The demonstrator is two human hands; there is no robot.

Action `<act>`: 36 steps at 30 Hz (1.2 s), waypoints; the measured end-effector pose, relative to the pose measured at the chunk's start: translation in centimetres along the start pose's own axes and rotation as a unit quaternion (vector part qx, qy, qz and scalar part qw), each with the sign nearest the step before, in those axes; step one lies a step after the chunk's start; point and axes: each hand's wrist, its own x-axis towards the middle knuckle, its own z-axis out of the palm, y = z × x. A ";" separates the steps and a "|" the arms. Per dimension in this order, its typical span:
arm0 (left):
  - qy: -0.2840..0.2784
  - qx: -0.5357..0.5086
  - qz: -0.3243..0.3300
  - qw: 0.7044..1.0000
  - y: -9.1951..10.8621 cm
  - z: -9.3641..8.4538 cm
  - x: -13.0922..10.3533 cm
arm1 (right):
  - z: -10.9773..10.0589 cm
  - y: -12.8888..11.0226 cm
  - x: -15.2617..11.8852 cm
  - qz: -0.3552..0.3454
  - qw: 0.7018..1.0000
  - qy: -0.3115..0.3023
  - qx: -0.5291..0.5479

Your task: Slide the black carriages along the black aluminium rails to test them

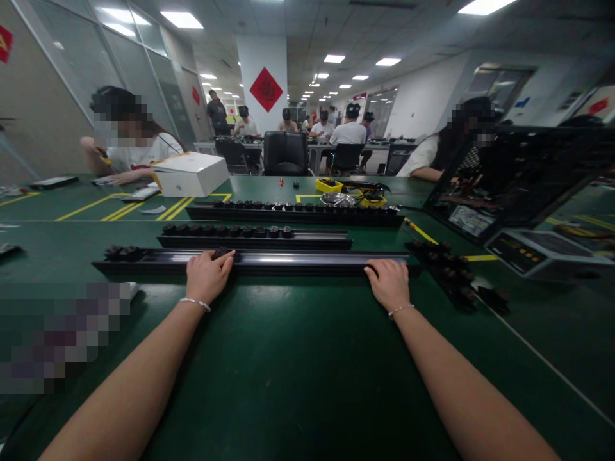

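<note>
A long black rail [298, 261] with a shiny metal channel lies crosswise in front of me. My left hand [207, 278] is closed at its left part, with the fingers over a small black knobbed piece [221, 252] in the channel; the fingertips are partly hidden. More black pieces [120, 252] sit at this rail's left end. My right hand [390, 283] is wrapped over the front edge near the right end. Behind lie a shorter rail [321, 240], filled with black pieces on its left side, and a longer rail [288, 213] lined with them.
Loose black pieces [446, 275] lie in a heap at right, beside a metal box with a label [548, 253] and an open computer case [528, 173]. A white box [192, 174], yellow trays [329, 186] and a clear dish [337, 200] stand farther back. People sit left and right.
</note>
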 end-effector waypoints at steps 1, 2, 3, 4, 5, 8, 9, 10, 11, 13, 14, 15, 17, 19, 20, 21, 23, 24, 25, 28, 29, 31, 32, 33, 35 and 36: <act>-0.001 -0.002 0.002 1.000 0.0 0.0 0.0 | 0.0 0.0 0.0 0.001 1.000 0.000 0.000; -0.001 -0.004 0.003 1.000 0.0 0.0 0.0 | 0.0 0.0 0.0 0.001 1.000 -0.001 0.000; -0.001 -0.004 0.003 1.000 0.0 0.1 0.0 | 0.0 0.0 0.0 0.000 1.000 -0.001 0.000; 0.000 -0.004 0.003 1.000 0.0 0.1 0.0 | 0.0 0.0 0.0 0.000 1.000 -0.003 -0.001; 0.001 -0.003 0.002 1.000 0.0 0.1 0.0 | 0.0 0.0 0.0 0.001 1.000 -0.004 0.000; 0.001 -0.001 -0.002 1.000 0.0 0.0 0.0 | 0.0 0.0 0.0 0.001 1.000 -0.005 0.004; -0.001 -0.001 -0.003 1.000 0.1 0.0 0.0 | 0.0 0.0 0.0 0.000 1.000 -0.004 0.005; -0.003 -0.001 -0.004 1.000 0.1 -0.1 0.0 | -0.1 0.0 0.0 -0.001 1.000 -0.003 0.005; -0.004 -0.001 -0.004 1.000 0.2 -0.1 0.0 | -0.1 0.0 0.0 -0.002 1.000 -0.002 0.005; -0.006 -0.001 -0.004 1.000 0.3 -0.2 0.0 | 0.0 0.0 0.0 -0.003 1.000 0.000 0.006; -0.006 -0.002 -0.004 1.000 0.4 -0.2 -0.1 | 0.0 0.0 0.0 -0.003 1.000 0.000 0.007; -0.006 -0.004 -0.003 1.000 0.5 -0.2 -0.1 | 0.0 0.0 0.0 -0.003 1.000 0.001 0.007; -0.006 -0.011 -0.001 1.000 0.6 -0.1 -0.1 | 0.0 0.0 0.0 -0.001 1.000 0.003 0.007; -0.003 -0.016 -0.002 1.000 0.7 0.0 -0.1 | 0.1 0.0 0.0 0.002 1.000 0.002 0.005; -0.002 -0.016 -0.002 1.000 0.7 0.0 -0.1 | 0.1 0.0 0.0 0.003 1.000 0.000 0.005; -0.001 -0.016 -0.001 1.000 0.6 0.0 -0.1 | 0.1 0.0 0.1 0.004 1.000 -0.002 0.005; 0.000 -0.014 0.002 1.000 0.7 0.0 -0.1 | 0.1 0.1 0.1 0.005 1.000 -0.003 0.005; 0.000 -0.013 0.003 1.000 0.7 -0.1 -0.1 | 0.1 0.1 0.1 0.004 1.000 -0.002 0.006; 0.000 -0.014 0.003 1.000 0.7 -0.1 -0.1 | 0.1 0.1 0.1 0.002 1.000 0.000 0.007; 0.001 -0.018 0.007 1.000 0.9 -0.1 -0.2 | 0.2 0.2 0.1 -0.001 1.000 0.001 0.010; 0.001 -0.019 0.010 1.000 0.9 -0.1 -0.2 | 0.2 0.2 0.1 -0.001 1.000 -0.001 0.011; 0.002 -0.019 0.013 1.000 1.0 0.0 -0.2 | 0.1 0.1 0.1 0.001 1.000 -0.004 0.012; 0.002 -0.019 0.014 1.000 1.0 0.0 -0.3 | 0.1 0.1 0.1 0.001 1.000 -0.004 0.011; 0.002 -0.021 0.013 1.000 1.0 0.0 -0.3 | 0.1 0.1 0.1 0.000 1.000 -0.003 0.011; 0.000 -0.025 0.012 1.000 1.0 0.1 -0.3 | 0.1 0.1 0.1 -0.002 1.000 -0.001 0.011; -0.002 -0.026 0.013 1.000 1.1 0.1 -0.3 | 0.1 0.1 0.1 -0.002 1.000 0.000 0.012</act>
